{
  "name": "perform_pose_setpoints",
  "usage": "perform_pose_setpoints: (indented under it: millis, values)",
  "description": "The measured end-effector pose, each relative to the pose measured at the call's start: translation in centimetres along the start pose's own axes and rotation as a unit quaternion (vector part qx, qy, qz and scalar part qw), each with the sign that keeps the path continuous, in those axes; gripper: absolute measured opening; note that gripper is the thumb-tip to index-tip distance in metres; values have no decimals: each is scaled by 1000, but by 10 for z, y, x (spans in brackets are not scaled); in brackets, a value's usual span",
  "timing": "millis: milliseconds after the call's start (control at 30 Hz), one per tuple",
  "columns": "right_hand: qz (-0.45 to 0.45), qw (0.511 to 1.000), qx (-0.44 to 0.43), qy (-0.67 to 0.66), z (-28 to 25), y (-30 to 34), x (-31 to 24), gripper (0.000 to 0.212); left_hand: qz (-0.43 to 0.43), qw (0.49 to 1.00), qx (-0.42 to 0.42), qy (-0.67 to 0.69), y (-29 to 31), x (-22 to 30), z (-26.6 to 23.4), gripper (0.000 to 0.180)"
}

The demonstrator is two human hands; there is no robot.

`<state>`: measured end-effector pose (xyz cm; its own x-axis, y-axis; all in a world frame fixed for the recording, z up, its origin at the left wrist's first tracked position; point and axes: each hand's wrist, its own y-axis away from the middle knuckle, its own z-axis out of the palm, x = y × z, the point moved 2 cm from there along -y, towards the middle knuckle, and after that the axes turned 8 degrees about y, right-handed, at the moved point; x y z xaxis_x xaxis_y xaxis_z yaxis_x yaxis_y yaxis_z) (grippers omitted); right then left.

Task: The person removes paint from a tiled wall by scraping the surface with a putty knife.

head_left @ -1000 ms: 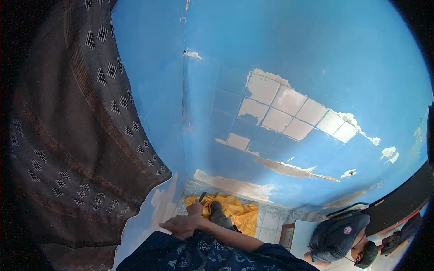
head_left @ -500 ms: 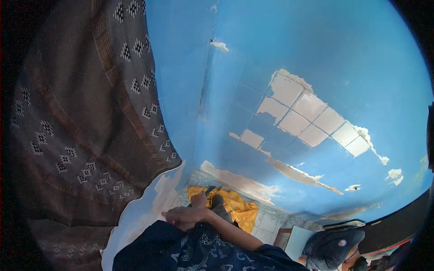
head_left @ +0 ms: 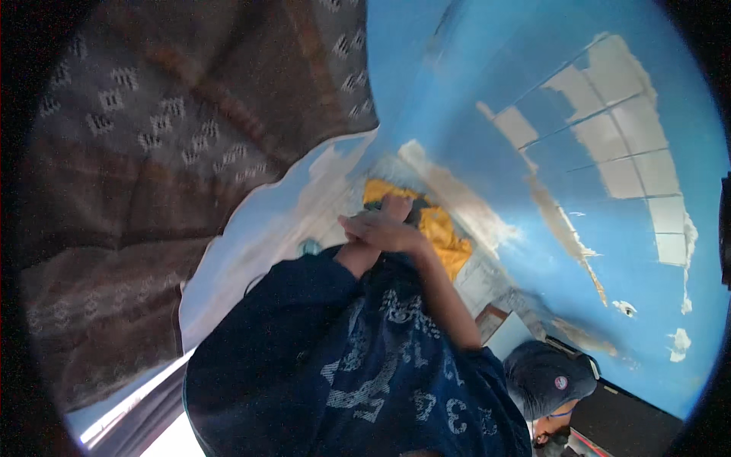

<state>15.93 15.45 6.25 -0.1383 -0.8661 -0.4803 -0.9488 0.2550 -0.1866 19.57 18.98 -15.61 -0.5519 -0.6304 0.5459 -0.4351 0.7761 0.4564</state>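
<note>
My right grip [head_left: 371, 230] lies over my left forearm [head_left: 357, 260], perhaps steadying my left grip [head_left: 397, 206]; whether either's closed, I can't tell; crumpled yellow sheet [head_left: 446, 234] below both.

Two bare forearms cross in front of the person's body. The right forearm [head_left: 451, 305] slants up and leftward, bent at the elbow, and the right hand [head_left: 375, 231] lies across the left wrist, fingers pointing left. The left forearm [head_left: 356, 260] passes beneath it, and the left hand [head_left: 397, 205] reaches forward beyond, its fingers too blurred to make out.
</note>
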Motion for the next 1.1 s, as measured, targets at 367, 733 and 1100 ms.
perform_pose_setpoints:
  millis: [367, 733, 1100]
  values:
    - [220, 797, -81, -557, -62, -5, -24, 55, 49, 994, 32, 92, -16, 49, -37, 32]
    - [72, 970, -105, -208, -68, 8, -26, 58, 19, 997, -56, 45, 16, 36, -12, 31]
    - [138, 933, -138, -301, -61, 20, -11, 53, 12, 995, -80, 56, 18, 35, -6, 30]
